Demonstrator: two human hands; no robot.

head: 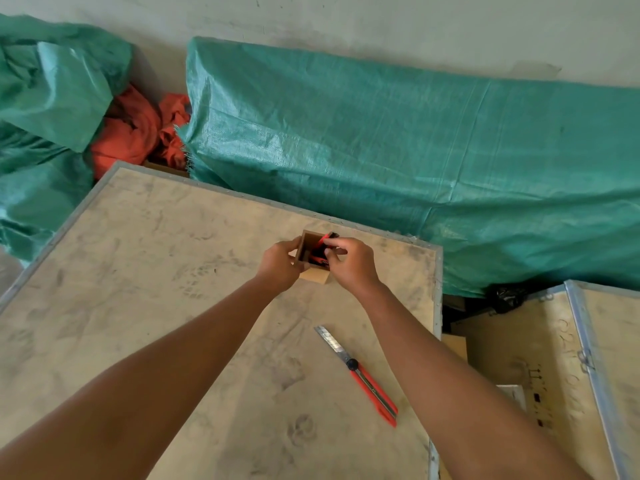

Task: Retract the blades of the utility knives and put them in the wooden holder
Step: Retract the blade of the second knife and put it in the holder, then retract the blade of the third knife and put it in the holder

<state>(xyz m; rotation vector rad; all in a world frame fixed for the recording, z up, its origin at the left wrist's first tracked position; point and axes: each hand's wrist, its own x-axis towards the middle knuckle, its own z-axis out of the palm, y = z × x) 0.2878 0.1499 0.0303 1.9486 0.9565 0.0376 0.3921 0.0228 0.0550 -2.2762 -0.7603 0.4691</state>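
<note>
The counter (145, 306) is pale beige plywood with grey smudges and a grey metal rim. The utility knife (372, 388) near its right edge is red with a black wheel and silver blade. The wooden holder (313, 276) is light brown; the knives inside (317, 252) are red and black. The tarpaulin (398, 150) beyond the far edge is green, with woven texture.

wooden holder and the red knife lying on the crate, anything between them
Nothing: in the head view, only bare scuffed crate top lies between the wooden holder and the knife, flanked by both forearms.

1. The wooden holder (313, 271) stands on the crate top (138, 271), near its far edge.
2. My left hand (280, 268) grips the holder's left wall.
3. My right hand (349, 263) holds a knife (320, 252) inside the holder.
4. Another utility knife (360, 375) lies nearer me, right of the holder.
</note>
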